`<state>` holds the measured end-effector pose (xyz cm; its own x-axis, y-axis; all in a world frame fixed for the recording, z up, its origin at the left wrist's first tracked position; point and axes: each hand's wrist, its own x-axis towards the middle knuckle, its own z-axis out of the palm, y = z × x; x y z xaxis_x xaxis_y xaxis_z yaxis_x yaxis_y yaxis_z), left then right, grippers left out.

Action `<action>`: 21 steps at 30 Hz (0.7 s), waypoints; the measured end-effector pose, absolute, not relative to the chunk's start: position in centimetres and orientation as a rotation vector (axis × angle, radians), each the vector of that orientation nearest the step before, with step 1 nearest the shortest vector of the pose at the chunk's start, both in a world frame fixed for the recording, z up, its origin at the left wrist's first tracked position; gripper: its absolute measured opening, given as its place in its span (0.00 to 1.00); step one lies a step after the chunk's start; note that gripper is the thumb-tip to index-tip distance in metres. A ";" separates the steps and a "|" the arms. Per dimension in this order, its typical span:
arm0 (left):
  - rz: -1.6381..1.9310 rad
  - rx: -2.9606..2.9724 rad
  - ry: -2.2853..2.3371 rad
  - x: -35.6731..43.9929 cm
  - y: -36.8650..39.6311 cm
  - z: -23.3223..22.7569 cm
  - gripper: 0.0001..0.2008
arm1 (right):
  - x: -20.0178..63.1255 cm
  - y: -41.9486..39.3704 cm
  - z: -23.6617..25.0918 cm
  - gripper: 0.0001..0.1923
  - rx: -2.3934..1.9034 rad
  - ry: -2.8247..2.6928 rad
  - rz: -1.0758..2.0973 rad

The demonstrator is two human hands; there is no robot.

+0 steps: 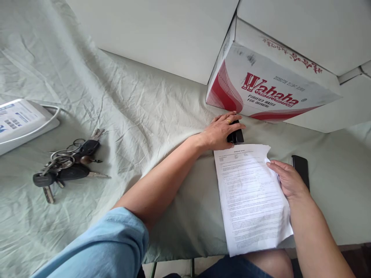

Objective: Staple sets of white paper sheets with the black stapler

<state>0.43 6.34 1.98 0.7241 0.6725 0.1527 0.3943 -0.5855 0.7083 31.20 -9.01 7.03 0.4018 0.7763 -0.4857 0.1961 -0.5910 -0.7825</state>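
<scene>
Head view, left hand: I see it curled over a small black stapler-like block at the far edge of the sheets, fingers closed on it.
Head view, right hand: lies flat and open, pinning the white printed paper sheets on the green cloth-covered tabletop.
Nearby: slim black phone just right; bunch of keys far left; red-and-white cardboard box beyond.
Risk: I judge the sheets' near end overhangs the tabletop; lifting the right hand could let them slide off.

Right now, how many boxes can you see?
1 printed box: the red-and-white Wahaha box on the cloth, just beyond the left hand. Plain white shapes around it may be more boxes; I cannot tell.
</scene>
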 end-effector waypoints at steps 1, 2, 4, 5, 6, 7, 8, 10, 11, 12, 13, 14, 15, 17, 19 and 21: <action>0.539 2.254 0.798 0.4 6.4 1.9 0.44 | 31.4 -8.9 7.0 0.26 -2.031 -0.776 1.181; 0.544 2.249 0.791 0.3 6.5 1.9 0.45 | 31.6 -8.7 7.0 0.27 -2.037 -0.732 1.182; 0.568 2.239 0.775 0.2 6.6 1.7 0.45 | 32.0 -8.5 7.0 0.29 -2.044 -0.681 1.171; 0.581 2.236 0.769 0.2 6.6 1.6 0.44 | 32.2 -8.4 7.0 0.30 -2.046 -0.663 1.164; 0.591 2.236 0.766 0.2 6.6 1.5 0.43 | 32.4 -8.3 6.9 0.30 -2.047 -0.651 1.159; 0.599 2.237 0.767 0.2 6.6 1.4 0.43 | 32.5 -8.3 6.9 0.30 -2.047 -0.643 1.154; 0.605 2.237 0.770 0.2 6.6 1.3 0.42 | 32.7 -8.3 6.9 0.30 -2.048 -0.639 1.148; 0.614 2.237 0.774 0.2 6.6 1.4 0.42 | 32.9 -8.3 6.7 0.30 -2.050 -0.636 1.137; 0.611 2.236 0.772 0.1 6.6 1.6 0.43 | 33.0 -8.3 6.7 0.30 -2.050 -0.635 1.132; 0.598 2.234 0.768 0.0 6.6 1.8 0.43 | 33.0 -8.3 6.6 0.30 -2.050 -0.634 1.129; 0.577 2.231 0.761 -0.1 6.6 2.1 0.44 | 33.0 -8.3 6.6 0.30 -2.049 -0.633 1.127; 0.551 2.226 0.752 -0.2 6.6 2.5 0.44 | 33.1 -8.4 6.6 0.30 -2.049 -0.633 1.128; 0.524 2.216 0.744 -0.4 6.7 2.9 0.43 | 33.1 -8.4 6.5 0.30 -2.050 -0.634 1.130; 0.489 2.184 0.728 -0.5 6.7 3.5 0.39 | 33.2 -8.5 6.4 0.29 -2.056 -0.639 1.135; 0.487 2.142 0.712 -0.6 6.8 3.7 0.31 | 33.3 -8.4 6.4 0.30 -2.060 -0.647 1.138; 0.505 2.117 0.717 -0.4 6.8 3.7 0.24 | 33.6 -8.4 6.3 0.31 -2.062 -0.657 1.137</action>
